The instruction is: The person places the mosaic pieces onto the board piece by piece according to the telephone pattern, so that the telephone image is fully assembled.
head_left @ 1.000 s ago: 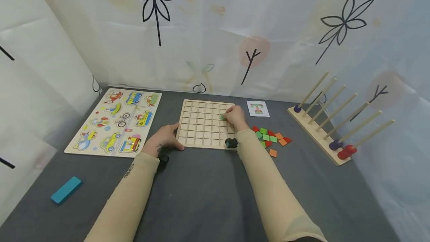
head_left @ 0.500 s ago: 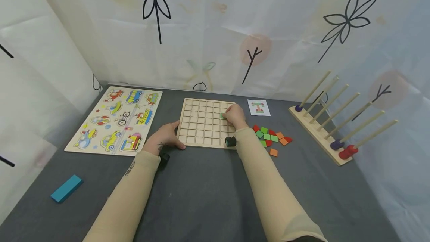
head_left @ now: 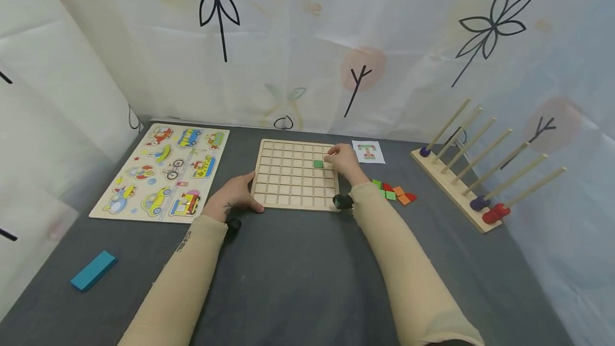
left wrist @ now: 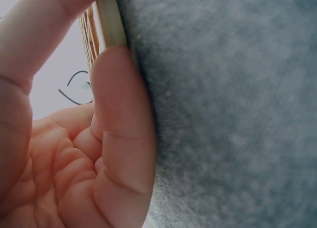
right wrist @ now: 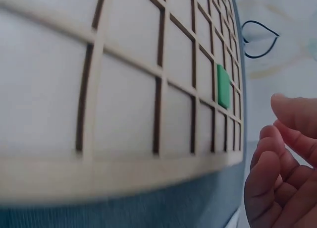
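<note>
A wooden grid board (head_left: 288,209) lies flat on the table, divided into small square cells. My left hand (head_left: 233,196) holds it at the near left corner; in the left wrist view the thumb (left wrist: 119,84) meets the board's edge. One green square tile (head_left: 318,164) sits in a cell towards the board's right side. Over the right edge is my right hand (head_left: 344,160), its fingers loosely bent. In the right wrist view no piece shows between those fingers, and the green tile (right wrist: 224,86) stands apart from them.
Red, green and orange tiles (head_left: 391,195) lie right of the board, partly hidden by the right forearm. A pattern card (head_left: 368,152) is behind them. A peg rack (head_left: 456,188) stands right, a picture puzzle (head_left: 160,175) lies left, and a blue block (head_left: 93,270) lies front left.
My right hand has let go of the green tile, leaving it in its cell, and moved right. Its forearm now covers more of the loose tiles. The left hand stays at the corner.
</note>
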Action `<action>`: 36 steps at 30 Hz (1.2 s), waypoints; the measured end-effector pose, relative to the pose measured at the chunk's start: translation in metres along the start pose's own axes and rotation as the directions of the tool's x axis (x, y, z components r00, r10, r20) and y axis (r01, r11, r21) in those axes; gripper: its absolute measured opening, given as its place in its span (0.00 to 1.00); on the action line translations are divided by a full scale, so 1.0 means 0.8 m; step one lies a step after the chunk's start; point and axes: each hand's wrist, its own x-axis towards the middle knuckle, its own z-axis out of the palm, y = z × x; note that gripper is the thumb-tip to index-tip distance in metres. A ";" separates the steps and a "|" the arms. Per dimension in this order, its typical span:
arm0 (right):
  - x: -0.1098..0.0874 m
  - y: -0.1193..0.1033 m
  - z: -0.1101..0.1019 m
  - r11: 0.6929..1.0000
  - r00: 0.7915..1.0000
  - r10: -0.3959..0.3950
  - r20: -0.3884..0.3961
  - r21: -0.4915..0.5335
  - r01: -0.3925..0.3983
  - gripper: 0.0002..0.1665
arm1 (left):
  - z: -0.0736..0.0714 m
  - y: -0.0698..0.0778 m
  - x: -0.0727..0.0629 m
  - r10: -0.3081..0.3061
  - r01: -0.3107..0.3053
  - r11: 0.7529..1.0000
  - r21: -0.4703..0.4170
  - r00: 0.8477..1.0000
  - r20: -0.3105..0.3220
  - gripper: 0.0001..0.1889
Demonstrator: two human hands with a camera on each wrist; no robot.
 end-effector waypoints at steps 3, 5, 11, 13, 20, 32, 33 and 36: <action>-0.006 0.007 -0.019 0.999 1.000 -0.015 0.009 0.033 0.015 0.18 | -0.001 -0.001 0.000 0.002 -0.002 1.000 0.003 1.000 0.000 0.63; -0.012 0.013 -0.034 0.999 1.000 -0.011 0.003 0.036 0.011 0.18 | -0.002 -0.002 -0.001 0.006 -0.006 1.000 0.010 1.000 -0.002 0.62; -0.036 0.040 -0.085 1.000 0.999 0.024 -0.048 0.008 -0.024 0.17 | -0.004 -0.004 -0.001 -0.009 0.009 1.000 0.007 1.000 0.003 0.62; -0.045 0.054 -0.101 0.999 0.997 0.048 -0.052 0.016 -0.047 0.18 | -0.004 -0.004 -0.001 -0.013 0.013 1.000 0.001 1.000 0.005 0.61; -0.075 0.116 -0.144 0.990 0.995 0.100 -0.028 -0.094 -0.102 0.21 | -0.006 -0.007 0.000 0.002 -0.002 1.000 -0.017 1.000 0.012 0.62; -0.101 0.174 -0.163 0.935 0.996 0.041 0.075 -0.355 -0.011 0.21 | -0.003 -0.004 0.001 0.023 -0.023 0.999 -0.026 0.999 0.024 0.61; -0.102 0.176 -0.163 0.931 0.995 0.036 0.088 -0.365 -0.001 0.21 | -0.003 -0.004 0.000 0.021 -0.021 0.999 -0.026 0.999 0.024 0.61; -0.106 0.180 -0.165 0.925 0.994 0.020 0.110 -0.379 0.023 0.20 | -0.001 -0.001 -0.002 0.014 -0.013 1.000 -0.025 1.000 0.024 0.60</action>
